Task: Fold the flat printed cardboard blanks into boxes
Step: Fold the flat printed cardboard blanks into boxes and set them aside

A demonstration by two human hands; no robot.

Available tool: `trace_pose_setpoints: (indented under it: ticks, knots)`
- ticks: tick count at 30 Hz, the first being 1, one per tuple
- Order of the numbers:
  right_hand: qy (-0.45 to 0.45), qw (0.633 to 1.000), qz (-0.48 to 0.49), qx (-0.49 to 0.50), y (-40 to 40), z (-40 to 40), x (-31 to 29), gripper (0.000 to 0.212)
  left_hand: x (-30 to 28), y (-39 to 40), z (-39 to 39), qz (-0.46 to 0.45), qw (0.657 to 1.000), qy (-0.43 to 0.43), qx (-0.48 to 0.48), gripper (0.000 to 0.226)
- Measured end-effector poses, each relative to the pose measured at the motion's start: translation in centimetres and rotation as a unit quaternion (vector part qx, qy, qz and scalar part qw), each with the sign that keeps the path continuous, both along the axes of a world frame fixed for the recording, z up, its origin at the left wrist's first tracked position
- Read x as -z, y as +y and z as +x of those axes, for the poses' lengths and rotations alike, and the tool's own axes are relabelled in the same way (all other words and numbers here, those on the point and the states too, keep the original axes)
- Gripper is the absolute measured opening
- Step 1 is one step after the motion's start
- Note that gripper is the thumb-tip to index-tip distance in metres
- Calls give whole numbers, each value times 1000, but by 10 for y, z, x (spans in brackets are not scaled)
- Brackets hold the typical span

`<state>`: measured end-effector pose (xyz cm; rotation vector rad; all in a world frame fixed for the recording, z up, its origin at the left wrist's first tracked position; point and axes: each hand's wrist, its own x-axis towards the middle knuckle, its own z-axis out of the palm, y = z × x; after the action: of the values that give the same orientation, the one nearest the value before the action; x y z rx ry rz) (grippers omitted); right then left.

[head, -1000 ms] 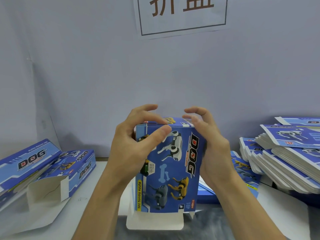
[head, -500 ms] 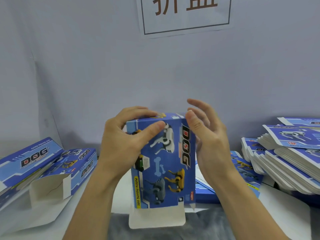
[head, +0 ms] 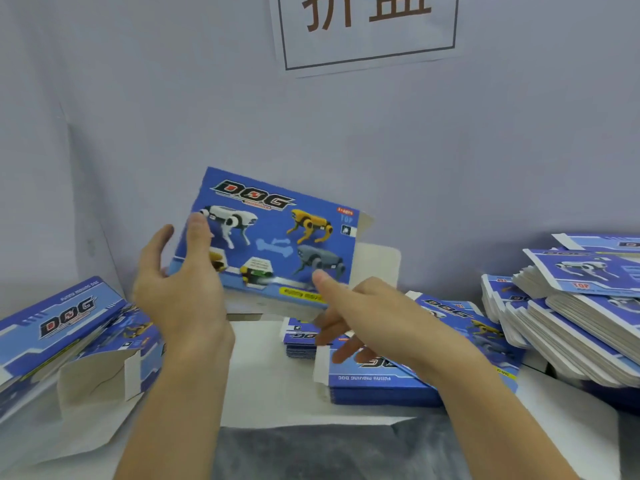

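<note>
Two bare hands hold a folded blue "DOG" toy box (head: pixel 273 237) in the air above the middle of a white table (head: pixel 270 382), its printed robot-dog face toward the camera and tilted down to the right. The left hand (head: pixel 180 282) grips the box's left end, thumb across the front. The right hand (head: pixel 363 306) pinches the lower right corner, thumb on the print, other fingers curled beneath. A white end flap (head: pixel 377 265) stands open at the box's right end. Stacks of flat printed blanks (head: pixel 571 323) crowd the table's right edge; a lower stack (head: pixel 381 382) lies near the middle. Folded boxes with open flaps (head: pixel 79 334) sit at the left edge. A paper sign (head: pixel 367 32) hangs on the wall behind.
</note>
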<state>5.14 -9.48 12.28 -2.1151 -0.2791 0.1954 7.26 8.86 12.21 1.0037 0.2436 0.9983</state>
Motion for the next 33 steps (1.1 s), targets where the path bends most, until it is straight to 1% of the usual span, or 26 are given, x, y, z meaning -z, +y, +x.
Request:
trace_pose_setpoints:
  ticks: [2,4,6,7,8,9,10,11,12,13,14,15,16,17,18,19,21,23,25,26,27,28,29,31,32,33]
  knots:
    - [30,995,75,63,-2,6,4,68,4,-8,4,1,997,62,34,45]
    - [84,980,155,96,-5,9,7,72,7,-16,4,-23,987,98,122,55]
    - [112,963,213,122,-7,13,14,82,8,-20,2,-19,961,131,244,55]
    - [111,950,255,143,-8,16,17,87,8,-21,-2,2,941,153,303,48]
    - [98,931,311,162,-9,19,19,86,8,-20,-6,41,917,183,353,41]
    - [77,908,374,174,-12,22,21,77,8,-20,-9,93,889,217,393,38]
    - [53,883,429,183,-15,25,23,64,10,-20,-12,143,860,251,420,44]
    - [34,866,463,187,-19,26,23,53,11,-20,-14,181,838,280,432,57]
    - [21,860,475,183,-23,28,24,47,10,-20,-14,205,828,300,428,72]
    - [13,865,470,174,-29,30,25,46,9,-21,-15,223,830,312,406,84]
    - [7,878,452,160,-34,31,26,47,7,-22,-14,233,841,317,373,95]
    - [1,894,427,138,-39,32,27,49,6,-21,-12,237,858,312,331,102]
    - [-5,913,395,107,-43,32,28,53,7,-18,-9,236,879,294,293,103]
    - [-10,931,359,67,-47,32,29,58,8,-15,-6,227,897,264,273,99]
    - [-10,947,321,17,-48,32,30,64,9,-13,-4,215,908,228,279,94]
    - [-3,957,289,-35,-48,30,30,71,10,-11,-3,201,909,194,308,88]
    - [21,959,259,-108,-45,30,33,75,11,-12,-5,170,903,138,370,71]
    - [12,956,275,-99,-38,32,37,76,15,-16,-6,169,909,90,370,51]
    - [-32,940,336,-46,-28,35,40,69,19,-24,-5,183,915,55,356,39]
    - [-68,928,365,-20,-22,36,42,60,22,-29,-3,191,915,42,354,38]
    - [-114,923,367,10,-18,36,43,51,25,-35,-2,194,916,29,349,39]
    - [-156,922,351,33,-14,36,43,47,27,-40,0,197,921,19,335,41]
    - [-185,922,338,44,-12,35,44,50,30,-44,2,200,928,14,313,45]
    - [-200,918,340,40,-11,36,46,63,32,-48,4,205,940,8,274,51]
    - [-202,916,344,33,-12,37,48,63,33,-49,4,210,941,5,264,50]
    - [-202,917,344,26,-13,38,48,58,34,-48,5,218,941,3,257,48]
